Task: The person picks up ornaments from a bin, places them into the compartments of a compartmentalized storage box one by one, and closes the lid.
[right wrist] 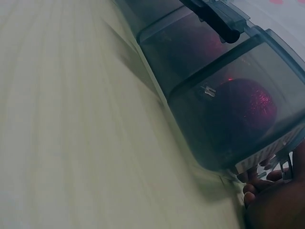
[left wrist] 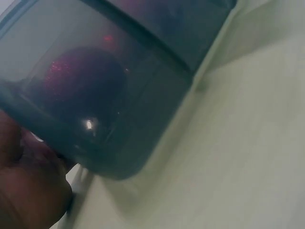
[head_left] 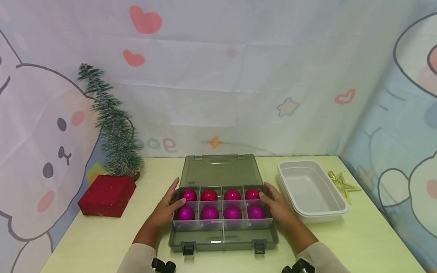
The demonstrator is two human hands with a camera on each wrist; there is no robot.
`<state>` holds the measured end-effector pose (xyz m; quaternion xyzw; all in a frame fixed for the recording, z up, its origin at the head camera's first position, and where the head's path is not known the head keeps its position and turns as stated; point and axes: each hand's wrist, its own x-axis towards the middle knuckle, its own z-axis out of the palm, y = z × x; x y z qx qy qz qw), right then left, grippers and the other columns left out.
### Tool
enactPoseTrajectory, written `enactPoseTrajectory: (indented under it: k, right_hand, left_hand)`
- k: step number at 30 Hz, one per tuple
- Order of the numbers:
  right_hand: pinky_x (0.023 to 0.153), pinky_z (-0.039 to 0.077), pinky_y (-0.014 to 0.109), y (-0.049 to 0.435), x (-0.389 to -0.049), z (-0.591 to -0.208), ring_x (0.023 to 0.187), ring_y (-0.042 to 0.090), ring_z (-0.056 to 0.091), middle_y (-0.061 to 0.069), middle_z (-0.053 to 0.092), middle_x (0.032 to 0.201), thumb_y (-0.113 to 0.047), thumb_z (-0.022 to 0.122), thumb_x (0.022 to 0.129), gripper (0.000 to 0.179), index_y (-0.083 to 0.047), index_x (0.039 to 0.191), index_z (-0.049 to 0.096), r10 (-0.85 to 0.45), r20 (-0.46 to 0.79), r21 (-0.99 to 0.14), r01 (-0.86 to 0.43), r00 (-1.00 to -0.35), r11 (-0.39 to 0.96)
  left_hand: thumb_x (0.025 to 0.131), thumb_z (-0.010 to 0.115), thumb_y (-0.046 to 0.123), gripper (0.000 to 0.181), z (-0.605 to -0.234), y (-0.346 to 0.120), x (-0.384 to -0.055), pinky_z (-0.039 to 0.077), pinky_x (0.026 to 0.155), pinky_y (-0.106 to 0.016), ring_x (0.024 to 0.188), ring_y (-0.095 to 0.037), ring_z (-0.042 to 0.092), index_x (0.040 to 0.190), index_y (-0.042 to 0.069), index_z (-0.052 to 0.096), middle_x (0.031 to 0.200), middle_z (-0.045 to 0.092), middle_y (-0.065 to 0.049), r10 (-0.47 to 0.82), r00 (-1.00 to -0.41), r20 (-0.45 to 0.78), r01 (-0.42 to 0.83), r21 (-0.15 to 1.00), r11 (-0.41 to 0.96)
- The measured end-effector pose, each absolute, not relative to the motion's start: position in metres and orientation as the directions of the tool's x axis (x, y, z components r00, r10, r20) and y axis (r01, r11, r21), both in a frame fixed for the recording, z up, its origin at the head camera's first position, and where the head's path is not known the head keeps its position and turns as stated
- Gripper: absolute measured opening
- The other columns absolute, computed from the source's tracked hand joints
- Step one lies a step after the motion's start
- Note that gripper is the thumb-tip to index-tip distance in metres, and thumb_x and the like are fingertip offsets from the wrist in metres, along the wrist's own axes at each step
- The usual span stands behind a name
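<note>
An opened grey-green plastic divider box (head_left: pixel 198 238) lies on the table with its see-through lid (head_left: pixel 220 170) folded back. Several shiny red-pink ball ornaments (head_left: pixel 208 195) fill its back row of compartments, and glittery magenta ball ornaments (head_left: pixel 210 212) sit in the row before it. The front strip holds none. My left hand (head_left: pixel 163 213) grips the left side, thumb over the rim. On the opposite side my right hand (head_left: pixel 280 205) holds the box, thumb over the edge; in the right wrist view its fingers (right wrist: pixel 250 191) curl by the lower corner. Both wrist views show ornaments through the box wall.
Right of the box stands a white plastic tub (head_left: pixel 312 189), with a gold star ornament (head_left: pixel 343 187) behind its right side. At the left back are a small frosted Christmas tree (head_left: pixel 117 134) and a dark red box (head_left: pixel 107 195). A printed cloth backdrop (head_left: pixel 237 68) encloses the table.
</note>
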<state>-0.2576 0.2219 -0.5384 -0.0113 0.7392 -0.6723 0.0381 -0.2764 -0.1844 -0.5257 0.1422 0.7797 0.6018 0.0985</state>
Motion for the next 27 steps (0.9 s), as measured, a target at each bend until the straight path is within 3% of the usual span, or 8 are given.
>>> enactPoseTrajectory:
  k: [2, 4, 10, 19, 27]
  right_hand:
    - [0.139, 0.01, 0.06, 0.2225, -0.2569, -0.5393, 0.171, 0.047, 0.008, 0.03, 0.014, 0.18, -0.022, 0.053, 0.115, 0.072, 0.004, 0.172, 0.018, -0.07, -0.042, -0.995, 0.036, -0.997, 0.091]
    - [0.139, 0.01, 0.06, 0.2228, -0.2558, -0.5391, 0.171, 0.047, 0.008, 0.031, 0.014, 0.18, -0.021, 0.053, 0.115, 0.072, 0.005, 0.172, 0.018, -0.076, -0.038, -0.995, 0.031, -0.996, 0.09]
    - [0.138, 0.013, 0.061, 0.2231, -0.2524, -0.5365, 0.169, 0.05, 0.012, 0.032, 0.017, 0.179, -0.021, 0.054, 0.115, 0.071, 0.004, 0.172, 0.019, -0.089, -0.025, -0.993, 0.015, -0.996, 0.115]
    - [0.136, 0.021, 0.064, 0.2253, -0.2515, -0.5368, 0.167, 0.052, 0.019, 0.031, 0.018, 0.179, -0.018, 0.054, 0.115, 0.073, 0.005, 0.172, 0.016, -0.126, -0.012, -0.993, -0.003, -0.992, 0.12]
    - [0.136, 0.017, 0.064, 0.2263, -0.2516, -0.5361, 0.168, 0.052, 0.016, 0.031, 0.016, 0.18, -0.018, 0.055, 0.114, 0.077, 0.004, 0.173, 0.012, -0.146, 0.011, -0.993, -0.028, -0.989, 0.115]
  left_hand:
    - [0.114, 0.058, 0.016, 0.085, -0.527, -0.1851, -0.2761, 0.021, 0.134, -0.07, 0.169, -0.051, 0.013, 0.178, 0.019, 0.002, 0.181, 0.014, -0.03, 0.345, -0.938, 0.025, 0.1, 0.974, 0.202]
    - [0.113, 0.06, 0.015, 0.086, -0.528, -0.1857, -0.2753, 0.023, 0.133, -0.07, 0.168, -0.052, 0.016, 0.178, 0.02, 0.004, 0.18, 0.018, -0.031, 0.337, -0.941, 0.034, 0.101, 0.978, 0.184]
    - [0.112, 0.062, 0.014, 0.087, -0.5288, -0.1869, -0.2735, 0.022, 0.134, -0.07, 0.168, -0.051, 0.018, 0.178, 0.023, 0.006, 0.179, 0.022, -0.031, 0.327, -0.944, 0.045, 0.108, 0.978, 0.177]
    - [0.11, 0.063, 0.009, 0.092, -0.5272, -0.1878, -0.2736, 0.015, 0.134, -0.072, 0.17, -0.05, 0.011, 0.178, 0.02, 0.003, 0.18, 0.017, -0.03, 0.316, -0.948, 0.034, 0.086, 0.985, 0.152]
    - [0.109, 0.064, 0.011, 0.094, -0.5271, -0.1908, -0.2744, 0.008, 0.135, -0.072, 0.171, -0.047, 0.004, 0.178, 0.021, 0.002, 0.182, 0.013, -0.026, 0.313, -0.95, 0.01, 0.065, 0.984, 0.163]
